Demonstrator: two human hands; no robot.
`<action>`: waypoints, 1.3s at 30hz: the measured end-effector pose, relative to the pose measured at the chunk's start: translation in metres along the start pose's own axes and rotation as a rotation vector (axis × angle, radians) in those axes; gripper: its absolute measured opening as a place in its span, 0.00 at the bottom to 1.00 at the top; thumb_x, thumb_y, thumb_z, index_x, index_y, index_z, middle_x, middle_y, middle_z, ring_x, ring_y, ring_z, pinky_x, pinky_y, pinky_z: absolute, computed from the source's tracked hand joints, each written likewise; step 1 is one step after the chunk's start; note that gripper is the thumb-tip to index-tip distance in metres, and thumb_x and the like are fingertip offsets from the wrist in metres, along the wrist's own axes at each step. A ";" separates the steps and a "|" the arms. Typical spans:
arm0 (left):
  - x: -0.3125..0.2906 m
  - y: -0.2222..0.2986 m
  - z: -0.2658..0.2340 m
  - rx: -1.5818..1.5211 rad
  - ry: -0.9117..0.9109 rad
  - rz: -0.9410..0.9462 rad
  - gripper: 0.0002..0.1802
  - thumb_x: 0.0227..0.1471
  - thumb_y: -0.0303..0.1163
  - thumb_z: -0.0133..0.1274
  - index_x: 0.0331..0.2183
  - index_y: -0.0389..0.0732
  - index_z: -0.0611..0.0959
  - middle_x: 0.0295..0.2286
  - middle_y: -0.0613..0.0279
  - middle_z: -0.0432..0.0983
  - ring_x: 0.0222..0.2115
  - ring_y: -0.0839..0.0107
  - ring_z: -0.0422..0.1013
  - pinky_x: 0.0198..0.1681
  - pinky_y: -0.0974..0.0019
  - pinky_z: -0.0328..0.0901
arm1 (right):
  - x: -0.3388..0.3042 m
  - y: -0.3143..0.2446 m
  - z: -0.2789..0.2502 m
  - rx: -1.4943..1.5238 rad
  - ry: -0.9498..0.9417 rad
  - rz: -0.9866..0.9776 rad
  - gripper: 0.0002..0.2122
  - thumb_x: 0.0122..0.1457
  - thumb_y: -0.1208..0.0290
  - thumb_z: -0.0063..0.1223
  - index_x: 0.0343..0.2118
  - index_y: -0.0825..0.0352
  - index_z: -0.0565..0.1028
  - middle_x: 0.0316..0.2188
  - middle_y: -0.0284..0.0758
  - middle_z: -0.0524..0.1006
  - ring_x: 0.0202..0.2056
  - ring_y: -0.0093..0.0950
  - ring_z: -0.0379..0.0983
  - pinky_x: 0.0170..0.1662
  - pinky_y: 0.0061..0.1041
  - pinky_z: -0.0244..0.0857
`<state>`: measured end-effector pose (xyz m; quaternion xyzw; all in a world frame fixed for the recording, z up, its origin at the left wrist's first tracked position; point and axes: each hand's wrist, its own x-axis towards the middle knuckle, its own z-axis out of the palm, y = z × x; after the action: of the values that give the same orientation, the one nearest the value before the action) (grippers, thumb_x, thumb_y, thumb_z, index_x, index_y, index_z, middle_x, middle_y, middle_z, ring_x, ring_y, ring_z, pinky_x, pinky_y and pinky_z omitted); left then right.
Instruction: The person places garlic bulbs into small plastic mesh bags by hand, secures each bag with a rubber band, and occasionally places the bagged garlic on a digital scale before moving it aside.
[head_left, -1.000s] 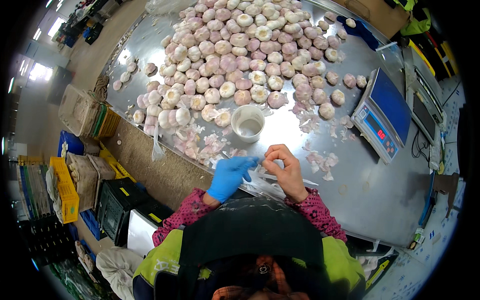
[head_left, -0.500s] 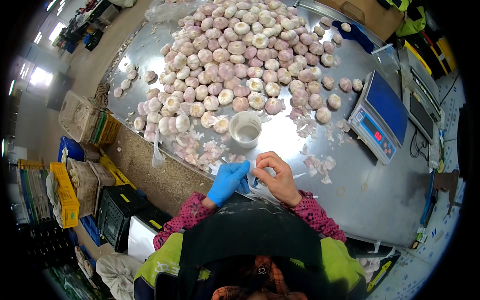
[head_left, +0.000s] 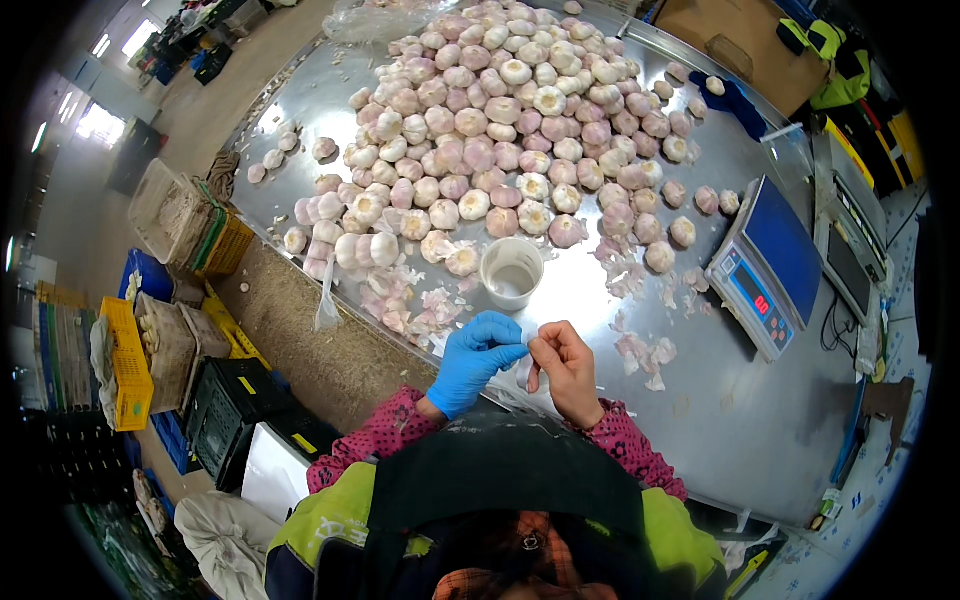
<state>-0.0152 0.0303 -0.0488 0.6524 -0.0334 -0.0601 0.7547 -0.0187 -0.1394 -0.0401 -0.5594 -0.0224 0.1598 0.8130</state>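
My left hand (head_left: 474, 362), in a blue glove, and my bare right hand (head_left: 567, 368) meet at the table's near edge. Fingers of both are pinched on a thin whitish strip (head_left: 524, 373); its kind is unclear. Just beyond them stands a white plastic cup (head_left: 512, 291). A large heap of garlic bulbs (head_left: 490, 125) covers the far part of the metal table (head_left: 640, 430). To the left, garlic in a net bag (head_left: 368, 250) lies with its pale tail (head_left: 327, 303) hanging over the edge. Peeled garlic skins (head_left: 400, 305) are scattered around the cup.
A blue digital scale (head_left: 765, 268) stands on the right, with another weighing device (head_left: 848, 235) beyond it. A dark blue cloth (head_left: 728, 103) lies at the far right. Crates (head_left: 128, 365) and bins are stacked on the floor at the left.
My hands have come together, with the left fingers now raised to a pinch against the right ones. The whitish strip shows more clearly between them. The whole view has shifted slightly.
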 end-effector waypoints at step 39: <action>0.007 0.012 -0.003 -0.160 0.077 -0.169 0.10 0.56 0.26 0.56 0.41 0.38 0.83 0.33 0.66 0.77 0.31 0.78 0.72 0.38 0.73 0.66 | 0.022 0.000 0.001 0.370 0.094 0.046 0.05 0.66 0.73 0.49 0.38 0.68 0.68 0.23 0.29 0.71 0.16 0.16 0.62 0.21 0.19 0.65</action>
<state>-0.0068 0.0338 -0.0374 0.5924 0.0555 -0.1012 0.7973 0.0017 -0.1326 -0.0430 -0.4074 0.0581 0.1534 0.8984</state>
